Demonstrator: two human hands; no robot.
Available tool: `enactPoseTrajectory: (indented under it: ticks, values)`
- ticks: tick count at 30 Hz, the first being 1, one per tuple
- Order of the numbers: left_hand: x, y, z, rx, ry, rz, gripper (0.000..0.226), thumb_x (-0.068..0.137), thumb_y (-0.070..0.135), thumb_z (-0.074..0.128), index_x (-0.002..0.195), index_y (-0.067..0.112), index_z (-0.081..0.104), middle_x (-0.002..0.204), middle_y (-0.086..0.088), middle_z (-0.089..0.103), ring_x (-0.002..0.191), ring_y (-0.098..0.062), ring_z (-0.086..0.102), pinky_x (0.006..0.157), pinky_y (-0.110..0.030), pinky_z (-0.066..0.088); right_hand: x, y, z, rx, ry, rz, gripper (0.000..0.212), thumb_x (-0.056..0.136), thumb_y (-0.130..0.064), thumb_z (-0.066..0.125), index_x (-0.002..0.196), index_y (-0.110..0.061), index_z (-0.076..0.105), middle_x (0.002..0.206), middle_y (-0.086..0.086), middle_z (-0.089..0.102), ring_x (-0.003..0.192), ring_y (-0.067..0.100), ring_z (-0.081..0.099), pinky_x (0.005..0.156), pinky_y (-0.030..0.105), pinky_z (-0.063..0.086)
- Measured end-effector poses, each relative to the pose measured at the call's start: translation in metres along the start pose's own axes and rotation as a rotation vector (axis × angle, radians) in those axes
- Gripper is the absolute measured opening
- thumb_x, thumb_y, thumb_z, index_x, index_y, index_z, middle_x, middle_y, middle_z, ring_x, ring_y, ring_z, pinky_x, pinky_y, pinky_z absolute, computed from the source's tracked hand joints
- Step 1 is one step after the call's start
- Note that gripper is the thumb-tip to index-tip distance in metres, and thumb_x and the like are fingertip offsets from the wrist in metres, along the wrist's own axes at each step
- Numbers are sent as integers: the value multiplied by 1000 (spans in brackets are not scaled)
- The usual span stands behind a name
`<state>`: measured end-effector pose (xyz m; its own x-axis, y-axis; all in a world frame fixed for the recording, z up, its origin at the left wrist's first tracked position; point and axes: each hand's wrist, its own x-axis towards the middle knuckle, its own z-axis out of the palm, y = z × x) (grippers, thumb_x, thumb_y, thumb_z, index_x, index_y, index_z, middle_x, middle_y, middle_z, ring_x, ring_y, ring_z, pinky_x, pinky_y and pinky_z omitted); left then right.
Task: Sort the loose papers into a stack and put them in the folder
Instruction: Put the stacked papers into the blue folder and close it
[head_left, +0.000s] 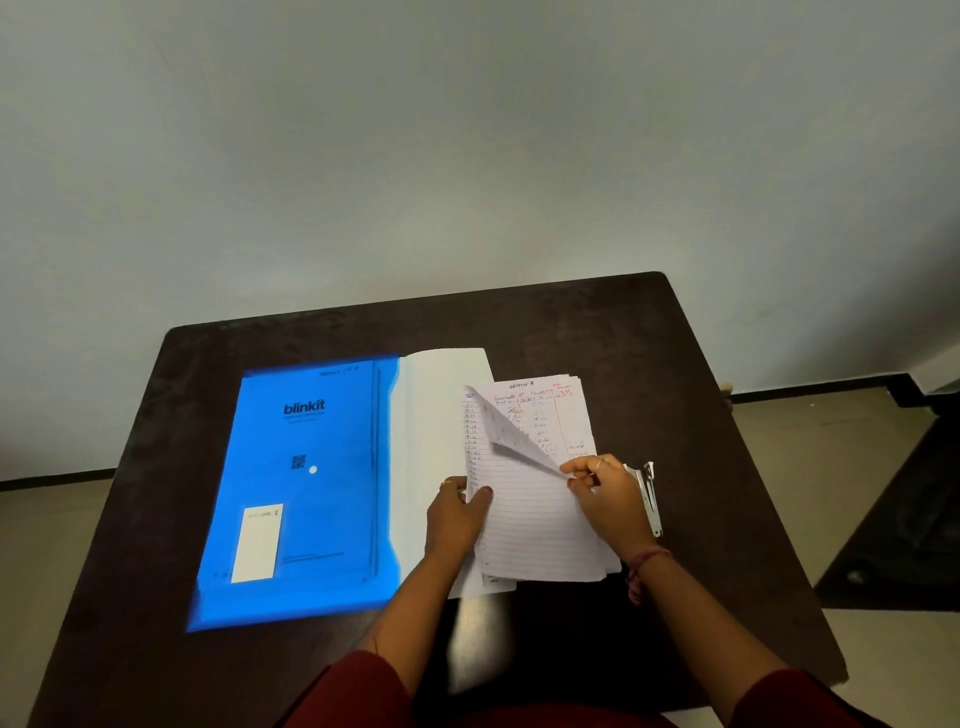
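The folder (311, 488) lay open on the bench (675, 353), its cover at nine o'clock. The papers (535, 509) lay on its three-o'clock leaf, the stapler (649, 499) just beyond at three o'clock.

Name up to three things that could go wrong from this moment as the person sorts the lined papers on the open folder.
1. The right hand pinches only the lifted sheet at its edge; it may crease or tear.
2. The paper stack is fanned unevenly, held at one side by the left hand; sheets could slide.
3. The stapler lies beside the stack and may snag sheets.
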<state>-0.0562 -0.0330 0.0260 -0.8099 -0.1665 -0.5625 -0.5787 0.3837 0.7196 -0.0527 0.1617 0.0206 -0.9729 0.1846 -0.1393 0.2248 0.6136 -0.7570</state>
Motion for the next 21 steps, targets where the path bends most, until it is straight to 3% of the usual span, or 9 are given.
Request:
enactPoseTrajectory:
  ticks: [3, 5, 8, 11, 13, 15, 18, 21]
  values:
    - [1, -3, 0, -61, -2, 2, 19, 91, 26, 60, 104, 12, 57, 107, -6, 66, 94, -20, 62, 76, -28, 46, -5, 3, 3, 44, 3, 30, 13, 88, -4, 62, 95, -11, 70, 93, -3, 58, 82, 13, 58, 72, 11, 43]
    - [2, -5, 0, -59, -3, 10, 13, 88, 21, 62, 99, 15, 58, 103, -4, 66, 93, -20, 62, 79, -31, 50, -5, 4, 4, 120, -5, 72, 12, 88, -5, 62, 93, -14, 68, 96, -2, 59, 85, 13, 58, 75, 12, 45]
    - [1, -9, -3, -65, 26, 69, 11, 80, 9, 65, 90, 12, 62, 92, -6, 69, 83, -22, 64, 67, -23, 49, -5, 6, 3, 234, -54, 153, 9, 89, -8, 62, 93, -16, 63, 99, -2, 60, 90, 15, 58, 82, 22, 48]
    - [2, -16, -6, -155, 75, 124, 12, 74, 5, 71, 84, 10, 66, 90, -12, 69, 77, -19, 64, 63, -16, 49, -7, 8, 0, 342, -125, 204, 9, 90, -9, 62, 89, -18, 63, 90, -6, 61, 85, 12, 57, 75, 20, 48]
    - [0, -19, -9, -241, 51, 107, 19, 76, 1, 72, 87, 14, 63, 95, -6, 68, 81, -13, 62, 73, -19, 50, -9, 6, -3, 417, -169, 229, 10, 91, -6, 61, 90, -16, 64, 82, -8, 61, 74, 7, 57, 63, 14, 47]
    - [-3, -20, -13, -333, 3, 63, 26, 77, -2, 71, 97, 10, 59, 100, -5, 68, 87, -16, 65, 82, -28, 53, -9, 5, -6, 476, -201, 251, 8, 90, -5, 61, 94, -11, 64, 74, -10, 61, 65, 2, 57, 57, 12, 46]
    - [-4, -23, -15, -449, 1, 40, 36, 77, -7, 70, 100, 8, 48, 96, -10, 63, 86, -22, 63, 79, -30, 52, -8, 5, -9, 497, -212, 260, 8, 88, -4, 64, 94, -10, 65, 63, -12, 61, 62, 5, 55, 60, 17, 47]
    - [-3, -23, -15, -576, -32, -2, 41, 80, -3, 72, 110, 7, 47, 104, -8, 67, 96, -23, 66, 91, -38, 53, -5, 4, -8, 510, -175, 268, 12, 87, -5, 66, 99, -6, 65, 57, -13, 61, 62, 8, 54, 62, 20, 47]
